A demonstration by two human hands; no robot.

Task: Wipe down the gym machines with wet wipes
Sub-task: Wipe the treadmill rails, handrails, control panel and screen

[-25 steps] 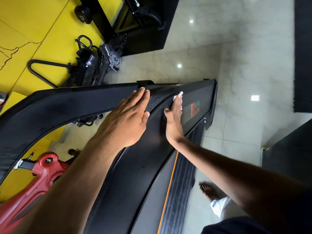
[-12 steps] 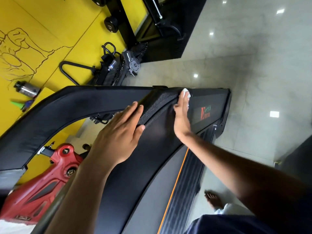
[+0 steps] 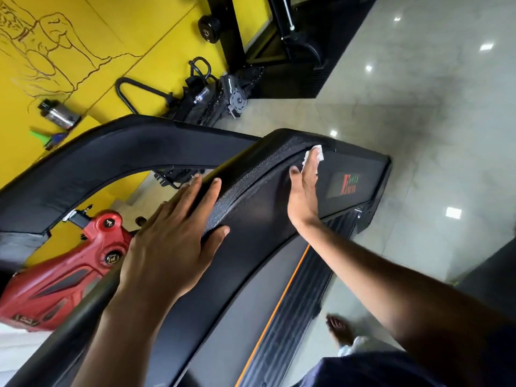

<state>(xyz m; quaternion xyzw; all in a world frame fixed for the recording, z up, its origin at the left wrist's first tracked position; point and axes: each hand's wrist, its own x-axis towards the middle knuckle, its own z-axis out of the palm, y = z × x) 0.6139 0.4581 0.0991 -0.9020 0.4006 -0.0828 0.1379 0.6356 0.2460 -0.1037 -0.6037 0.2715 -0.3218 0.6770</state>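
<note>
1. Our left hand [image 3: 173, 244] lies flat on the black treadmill [image 3: 251, 247], fingers straight and slightly spread, the thumb pressed against the edge of the rough textured strip [image 3: 251, 177] that runs up the machine's arm.
2. Our right hand [image 3: 303, 191] is stretched out farther forward, fingers straight and together, pressing a white wipe [image 3: 314, 155] against the treadmill's surface; the wipe sticks out beyond the fingertips, where the textured strip meets the smooth panel.
3. The two hands are well apart, with the textured strip running between them.
4. Just right of our right hand sits a dark display panel [image 3: 349, 185] with a red and green logo.
5. Below our right forearm an orange stripe [image 3: 279, 300] runs along the treadmill's ribbed side rail.
6. Left of our left hand, under the curved black arm of the machine, a red exercise machine [image 3: 55, 280] stands on the floor.
7. Beyond our left hand, against the yellow wall [image 3: 111, 37], lie a metal bottle [image 3: 60, 114] and a heap of black gear with a looped handle [image 3: 212, 99].
8. A bare foot [image 3: 339, 329] stands on the pale tiled floor [image 3: 418, 135] below our right arm.
</note>
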